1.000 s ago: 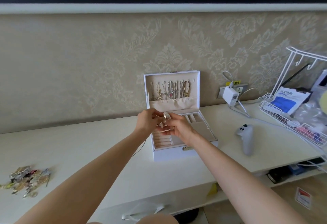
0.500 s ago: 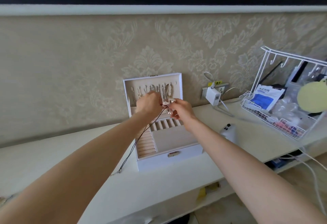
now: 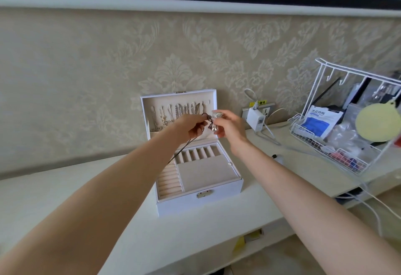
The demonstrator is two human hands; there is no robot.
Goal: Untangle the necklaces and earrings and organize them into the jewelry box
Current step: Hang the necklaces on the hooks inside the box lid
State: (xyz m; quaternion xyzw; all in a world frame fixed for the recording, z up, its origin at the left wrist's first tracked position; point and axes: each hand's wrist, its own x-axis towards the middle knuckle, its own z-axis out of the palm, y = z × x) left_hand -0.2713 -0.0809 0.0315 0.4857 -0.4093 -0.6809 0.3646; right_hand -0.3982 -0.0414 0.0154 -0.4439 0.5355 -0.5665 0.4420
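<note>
Two-handed hold over jewelry box [image 3: 201, 196]: left hand [image 3: 191, 125] pinches necklace cord [image 3: 184, 144], right hand [image 3: 230, 127] grips pendant [image 3: 212, 127].

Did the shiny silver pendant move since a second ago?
Yes. Against the white jewelry box, the shiny silver pendant rose from the tray's back edge to halfway up the open lid.

Matt velvety lining in smooth white jewelry box [image 3: 201, 203]

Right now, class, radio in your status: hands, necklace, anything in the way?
Left hand pinches black cord necklace. Right hand grips its silver pendant, in front of the open jewelry box. Cord hangs down over the box; nothing blocking.
</note>
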